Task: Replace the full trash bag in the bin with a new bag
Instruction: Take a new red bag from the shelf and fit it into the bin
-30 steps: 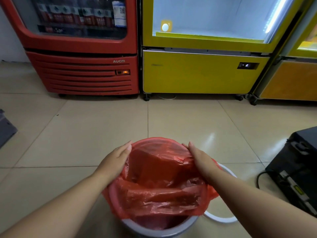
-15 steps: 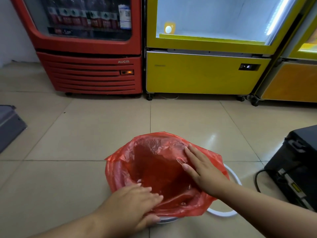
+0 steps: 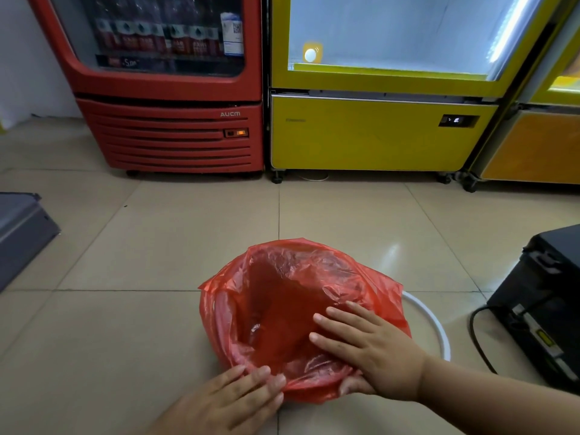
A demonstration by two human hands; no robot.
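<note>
A red plastic trash bag (image 3: 282, 296) lines a small round bin on the tiled floor; its mouth is folded outward and hides the bin's rim and walls all around. My right hand (image 3: 367, 350) lies on the bag at the near right, fingers spread inside the opening and thumb under the folded edge. My left hand (image 3: 232, 400) rests flat against the near left edge of the bag, fingers together and pointing right. The bag looks hollow inside.
A white ring (image 3: 434, 324) lies on the floor just right of the bin. A black case (image 3: 543, 302) with a cable sits at the right, a grey box (image 3: 18, 230) at the left. A red cooler (image 3: 169, 120) and yellow coolers (image 3: 376, 130) stand behind.
Both hands moved from the bag's far rim to its near edge. The bag's mouth is now spread open and folded down over the bin, covering the rim that showed before.
</note>
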